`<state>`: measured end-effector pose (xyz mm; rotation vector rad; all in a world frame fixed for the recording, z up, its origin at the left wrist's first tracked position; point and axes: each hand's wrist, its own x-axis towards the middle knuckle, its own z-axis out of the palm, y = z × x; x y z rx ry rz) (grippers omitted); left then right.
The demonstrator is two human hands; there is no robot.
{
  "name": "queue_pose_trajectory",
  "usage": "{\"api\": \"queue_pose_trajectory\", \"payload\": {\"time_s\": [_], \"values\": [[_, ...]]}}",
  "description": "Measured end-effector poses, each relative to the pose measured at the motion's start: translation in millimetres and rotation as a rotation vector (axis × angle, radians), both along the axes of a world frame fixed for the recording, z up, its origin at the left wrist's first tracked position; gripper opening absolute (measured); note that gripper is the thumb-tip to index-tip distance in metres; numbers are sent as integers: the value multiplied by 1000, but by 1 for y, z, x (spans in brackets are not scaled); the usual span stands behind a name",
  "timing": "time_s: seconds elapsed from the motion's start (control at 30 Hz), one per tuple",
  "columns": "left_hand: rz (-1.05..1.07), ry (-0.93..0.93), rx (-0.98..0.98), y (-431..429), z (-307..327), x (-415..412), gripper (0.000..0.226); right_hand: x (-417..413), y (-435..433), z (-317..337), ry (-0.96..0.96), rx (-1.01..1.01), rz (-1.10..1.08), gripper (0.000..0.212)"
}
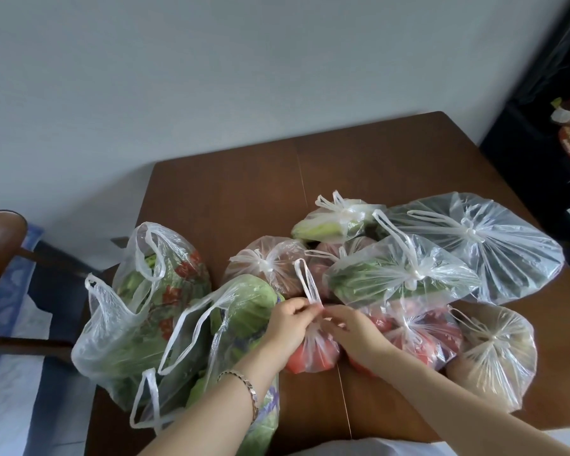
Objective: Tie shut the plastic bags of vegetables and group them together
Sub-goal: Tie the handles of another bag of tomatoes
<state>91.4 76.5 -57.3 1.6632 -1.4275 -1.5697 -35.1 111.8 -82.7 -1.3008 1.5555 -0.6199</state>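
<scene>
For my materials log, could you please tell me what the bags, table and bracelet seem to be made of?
Bags: thin clear plastic film, glossy, crinkled, contents showing through. Table: apparently wood or veneer, smooth brown satin sheen. Bracelet: probably metal, shiny links.

Table (244, 192): brown wood, smooth, low satin sheen, one fine seam down the middle.
Bags (494, 255): thin clear plastic film, crinkled, glossy where it catches light; handles milky white where bunched.
Near bag (313, 352): same film, stretched smoother over red contents.
Chair (0, 228), left: dark wood, polished, glossy.
Bracelet (249, 388): metal links, bright.
Wall (211, 77), far: plain, matt.
Cover (540, 110), far right: black, shiny, wrinkled, plastic by the look.
</scene>
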Motion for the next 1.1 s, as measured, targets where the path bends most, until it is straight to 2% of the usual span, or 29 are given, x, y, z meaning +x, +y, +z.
{"api": "queue_pose_trajectory", "payload": {"time_s": [0.07, 0.13, 0.23, 0.33, 0.4, 0.5, 0.57, 0.63, 0.73, 0.8, 0.9, 0.97, 1.1], "values": [[-3, 6, 12, 2, 1, 0, 9, 4, 1, -4, 36, -38, 1, 20], [12, 17, 29, 4, 2, 0, 18, 6, -1, -2, -8, -64, -42, 16], [115, 51, 44, 2, 4, 4, 15, 11, -3, -5, -235, 33, -186, 20], [207, 41, -33, -2, 7, 13, 17, 12, -9, -15, -221, 151, -369, 23], [190, 92, -80, -2, 12, 15, 21, 13, -13, -15, -76, 167, -258, 25], [17, -9, -187, -8, 22, 6, 27, 20, -12, -7, 103, 38, 43, 39], [-75, -34, -178, -15, 25, -3, 23, 22, -12, -3, 205, -18, 196, 40], [-113, 9, -102, -21, 26, -9, 19, 20, -11, -3, 213, -16, 221, 40], [-190, 8, 42, -25, 22, -13, 12, 15, -11, -2, 57, 64, 62, 43], [-235, -133, 45, -23, 19, -10, 13, 13, -11, -2, -71, 115, -75, 41], [-294, -327, -122, -10, 8, -2, 22, 6, -10, -2, -213, 201, -216, 39], [-353, -403, -273, 0, 0, 4, 19, 3, -8, -2, -293, 227, -245, 35], [-411, -440, -467, 6, -16, 12, 22, 2, -5, -3, -374, 187, -352, 24]]}}
